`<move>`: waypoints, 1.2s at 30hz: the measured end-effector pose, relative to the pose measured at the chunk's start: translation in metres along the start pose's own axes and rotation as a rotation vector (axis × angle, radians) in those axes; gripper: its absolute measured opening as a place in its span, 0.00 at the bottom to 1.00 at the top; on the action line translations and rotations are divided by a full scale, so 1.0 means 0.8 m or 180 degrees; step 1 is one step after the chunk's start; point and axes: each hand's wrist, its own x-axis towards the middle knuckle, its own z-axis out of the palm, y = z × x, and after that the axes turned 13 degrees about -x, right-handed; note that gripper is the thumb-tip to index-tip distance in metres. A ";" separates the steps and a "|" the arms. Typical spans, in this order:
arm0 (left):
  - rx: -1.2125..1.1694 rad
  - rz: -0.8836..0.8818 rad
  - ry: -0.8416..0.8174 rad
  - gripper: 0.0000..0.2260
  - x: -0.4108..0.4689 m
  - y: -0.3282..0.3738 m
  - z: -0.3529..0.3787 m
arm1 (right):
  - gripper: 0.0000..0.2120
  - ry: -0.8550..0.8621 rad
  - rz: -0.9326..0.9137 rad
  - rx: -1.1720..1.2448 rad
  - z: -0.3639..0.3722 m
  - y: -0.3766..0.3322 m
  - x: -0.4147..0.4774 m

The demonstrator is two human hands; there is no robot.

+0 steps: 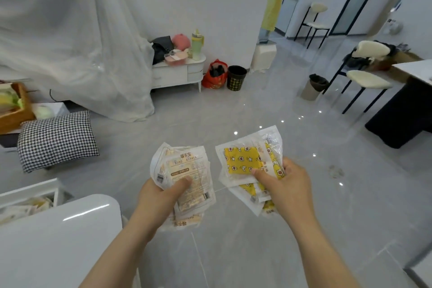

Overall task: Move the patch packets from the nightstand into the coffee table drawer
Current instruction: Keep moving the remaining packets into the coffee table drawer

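1. Patch packets [187, 168] are mid-carry above the floor [233, 252]: our left hand [159, 196] clamps the pale stack [197, 196], our right hand [287, 182] grips the yellow stack [243, 161].
2. Next, we judge, turn toward the open drawer [30, 190] (lower left) and release.

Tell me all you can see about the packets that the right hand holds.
The right-hand packets are several flat sachets of crinkly clear and white film, fanned out. The top one shows a yellow pad printed with stars and moons. The right hand grips their lower right side, thumb on the yellow pad. They hang above the grey floor, apart from the other bundle.
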 end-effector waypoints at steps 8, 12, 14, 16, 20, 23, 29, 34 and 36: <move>-0.0075 -0.0166 0.0546 0.05 0.113 0.002 -0.026 | 0.06 -0.0613 -0.0203 -0.0270 0.093 -0.034 0.120; -0.0084 -0.0261 0.0750 0.05 0.181 0.010 -0.050 | 0.06 -0.0926 -0.0348 -0.0521 0.151 -0.071 0.184; -0.0059 -0.0331 0.0869 0.05 0.211 0.015 -0.064 | 0.05 -0.1103 -0.0422 -0.0655 0.179 -0.090 0.212; -0.0042 -0.0389 0.0969 0.06 0.236 0.020 -0.076 | 0.05 -0.1272 -0.0477 -0.0793 0.204 -0.107 0.235; -0.0033 -0.0485 0.1132 0.04 0.278 0.031 -0.096 | 0.06 -0.1480 -0.0567 -0.0891 0.249 -0.130 0.277; -0.0125 -0.0545 0.1352 0.04 0.310 0.040 -0.103 | 0.05 -0.1722 -0.0730 -0.0971 0.283 -0.147 0.315; -0.0238 -0.0567 0.1786 0.06 0.384 0.060 -0.108 | 0.05 -0.2134 -0.1148 -0.1182 0.353 -0.189 0.408; -0.0307 -0.0570 0.2262 0.05 0.436 0.077 -0.104 | 0.05 -0.2513 -0.1639 -0.1361 0.406 -0.234 0.484; -0.0448 -0.0580 0.2447 0.05 0.450 0.082 -0.104 | 0.05 -0.2655 -0.1864 -0.1436 0.429 -0.253 0.504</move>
